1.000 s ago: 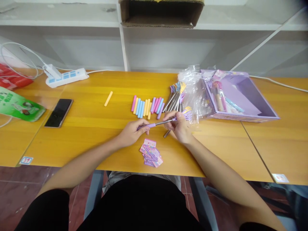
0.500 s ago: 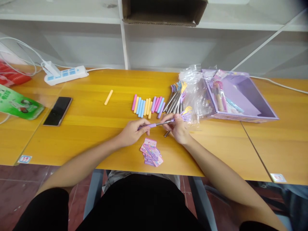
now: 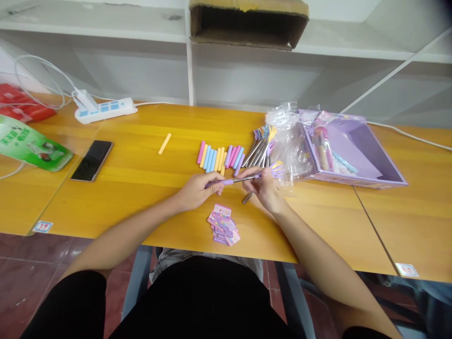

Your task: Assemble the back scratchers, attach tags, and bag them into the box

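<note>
Between my hands is a back scratcher with a thin metal rod (image 3: 246, 178), a purple grip and a purple hand-shaped head (image 3: 278, 173). My left hand (image 3: 198, 189) is closed on the purple grip. Fingers of my right hand (image 3: 269, 192) pinch it just below the head. A yellow head (image 3: 278, 165) shows behind the purple one, and a metal rod end (image 3: 247, 198) pokes out beneath my right hand. Just beyond lie several metal rods with coloured hand-shaped heads (image 3: 259, 148) and a row of pink, yellow, blue and purple grips (image 3: 213, 158).
Small printed cards (image 3: 223, 225) lie near the front edge. To the right are clear plastic bags (image 3: 287, 136) and a purple box (image 3: 360, 180). A lone yellow grip (image 3: 165, 143), a phone (image 3: 92, 160), a power strip (image 3: 109, 110) and a green pouch (image 3: 35, 146) are leftward.
The view has shifted slightly, so the scene sits a little further right. The scratcher's metal rod shows slightly longer between my hands. Both hands keep their hold.
</note>
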The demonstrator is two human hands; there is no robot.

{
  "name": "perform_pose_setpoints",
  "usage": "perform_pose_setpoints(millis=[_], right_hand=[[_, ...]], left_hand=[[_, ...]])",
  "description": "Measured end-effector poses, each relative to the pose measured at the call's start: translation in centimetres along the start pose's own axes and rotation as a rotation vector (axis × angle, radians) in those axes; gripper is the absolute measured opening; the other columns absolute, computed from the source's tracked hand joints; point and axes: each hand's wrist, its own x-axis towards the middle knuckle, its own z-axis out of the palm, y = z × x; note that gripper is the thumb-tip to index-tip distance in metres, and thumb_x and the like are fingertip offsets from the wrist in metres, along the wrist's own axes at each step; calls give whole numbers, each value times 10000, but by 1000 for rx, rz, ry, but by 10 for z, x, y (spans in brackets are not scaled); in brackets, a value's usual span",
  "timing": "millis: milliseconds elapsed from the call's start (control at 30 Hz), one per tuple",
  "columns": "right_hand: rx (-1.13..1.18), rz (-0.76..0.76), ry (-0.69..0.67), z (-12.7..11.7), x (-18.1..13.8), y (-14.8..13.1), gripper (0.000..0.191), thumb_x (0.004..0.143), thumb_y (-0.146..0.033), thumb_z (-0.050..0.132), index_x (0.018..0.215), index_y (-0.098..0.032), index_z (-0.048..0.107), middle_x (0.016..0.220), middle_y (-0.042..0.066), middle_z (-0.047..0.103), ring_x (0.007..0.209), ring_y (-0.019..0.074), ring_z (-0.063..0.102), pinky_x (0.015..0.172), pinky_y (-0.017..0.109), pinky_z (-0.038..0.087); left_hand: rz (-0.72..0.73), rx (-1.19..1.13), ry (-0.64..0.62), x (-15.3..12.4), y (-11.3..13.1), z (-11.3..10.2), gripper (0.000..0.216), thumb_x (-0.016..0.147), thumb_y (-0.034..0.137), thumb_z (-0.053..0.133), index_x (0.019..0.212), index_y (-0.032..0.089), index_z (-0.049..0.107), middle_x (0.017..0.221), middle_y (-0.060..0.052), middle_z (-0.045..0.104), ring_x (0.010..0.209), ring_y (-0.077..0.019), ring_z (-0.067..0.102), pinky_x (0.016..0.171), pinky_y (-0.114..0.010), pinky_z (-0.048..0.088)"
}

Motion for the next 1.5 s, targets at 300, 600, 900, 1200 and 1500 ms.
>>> perform_pose_setpoints(millis=[300, 600, 900, 1200, 1500], right_hand=[[-839, -361, 5, -49, 42, -20, 674, 1045, -539, 703, 1622, -263, 489, 1297, 131, 622, 1022, 265, 662, 896, 436, 569], [-1562, -574, -135, -26, 15, -44, 252, 1136, -199, 520, 1199, -183, 763, 1032, 118, 745, 962, 270, 598, 822, 399, 393], [-1603, -645, -132, -11, -8, -54, 270, 1137, -161, 512, 1156, -169, 781, 995, 105, 729, 934, 259, 573, 835, 404, 376], [-1594, -615, -87, -38, -42, -46, 271, 1101, -109, 521, 1161, -190, 773, 1027, 97, 748, 931, 250, 587, 844, 395, 391], [-1655, -442, 129, -186, -112, -28, 214, 1095, -218, 574, 1104, -249, 785, 1076, 133, 811, 925, 280, 658, 844, 433, 416]], left_hand=[[-75, 266, -3, 11, 13, -42, 378, 1121, 480, 481, 987, 197, 693, 755, 8, 691, 653, -152, 571, 708, -290, 437], [34, 882, -19, -11, 45, -36, 309, 1139, 385, 494, 1270, 192, 697, 1174, -128, 757, 947, -254, 700, 812, -339, 501], [100, 1026, -173, -17, 57, -31, 693, 991, 30, 393, 1596, 319, 571, 1311, -96, 718, 944, -237, 692, 772, -303, 484], [109, 792, -230, -34, 45, -53, 630, 991, 110, 450, 1556, 325, 632, 1217, -57, 770, 955, -203, 722, 859, -280, 549], [43, 998, -155, -93, 10, -128, 599, 1015, 128, 425, 1522, 324, 677, 1265, -69, 773, 1066, -218, 746, 943, -323, 597]])
